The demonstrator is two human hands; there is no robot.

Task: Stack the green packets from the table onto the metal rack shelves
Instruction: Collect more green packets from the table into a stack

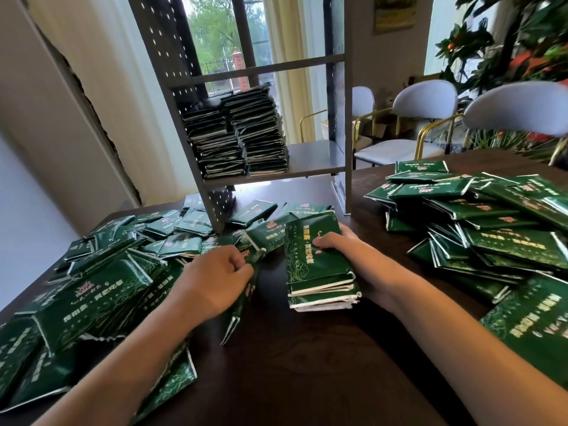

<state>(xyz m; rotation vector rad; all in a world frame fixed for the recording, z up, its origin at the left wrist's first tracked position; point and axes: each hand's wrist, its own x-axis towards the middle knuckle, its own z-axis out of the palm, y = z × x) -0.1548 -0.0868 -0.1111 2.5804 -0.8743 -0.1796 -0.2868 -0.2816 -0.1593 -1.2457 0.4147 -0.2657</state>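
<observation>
My right hand (344, 250) grips a small stack of green packets (316, 265) standing on the dark table, thumb on top. Just to its left, my left hand (215, 275) curls its fingers round a single green packet (246, 290) at the edge of the left pile (101, 287). A second big heap of green packets (491, 229) lies on the right. The grey metal rack (316, 167) stands at the back of the table. Its lower shelf holds two tall stacks of packets (239, 136). The upper shelf (261, 70) is bare.
The rack's perforated left leg (215, 210) comes down among the loose packets. Pale chairs (424, 124) and leafy plants (522, 41) stand behind the table on the right. Dark tabletop (307, 348) shows between my forearms.
</observation>
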